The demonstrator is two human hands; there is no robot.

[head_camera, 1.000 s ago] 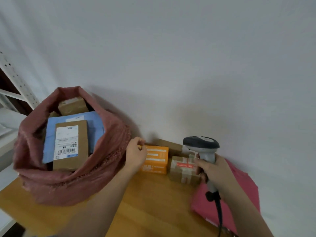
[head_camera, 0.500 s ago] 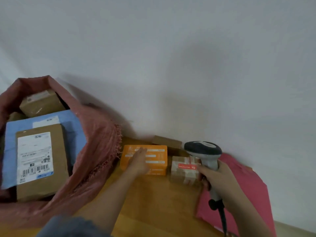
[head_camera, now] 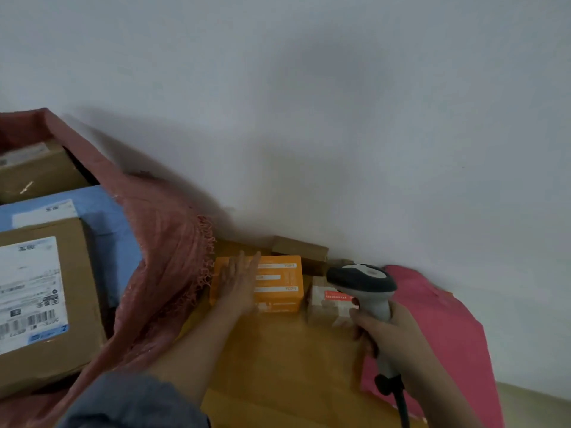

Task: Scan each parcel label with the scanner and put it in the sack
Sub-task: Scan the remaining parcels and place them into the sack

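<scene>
Two hands are in my view, both reaching forward over the wooden table [head_camera: 278, 366]. My left hand [head_camera: 240, 281] lies flat on top of the orange parcel [head_camera: 279, 284], fingers straight and spread toward the wall, pressing down rather than curling around it; the grey sleeve [head_camera: 133, 403] of that arm fills the bottom of the view. My right hand [head_camera: 392, 338] is wrapped tight around the handle of the scanner [head_camera: 361, 281], whose dark head points left, just above the small brown parcel [head_camera: 329, 307] with a red label. That parcel sits just beside the orange one, on its right, and I cannot tell whether the two touch. Behind them, against the wall, another flat brown box [head_camera: 299, 248] lies partly hidden. A pink mailer bag [head_camera: 432, 319] rests on the table under my right forearm, reaching to the wall.

The sack [head_camera: 160, 242], reddish woven cloth with a frayed rim, stands open at the left, its edge touching or nearly touching the orange parcel. Inside it I see three things: a large brown box [head_camera: 46, 304] lying label-up with a barcode near its lower edge, a blue mailer [head_camera: 102, 223] beneath it, and another brown box [head_camera: 37, 171] deeper in toward the back. The label print is too blurred for me to read.
</scene>
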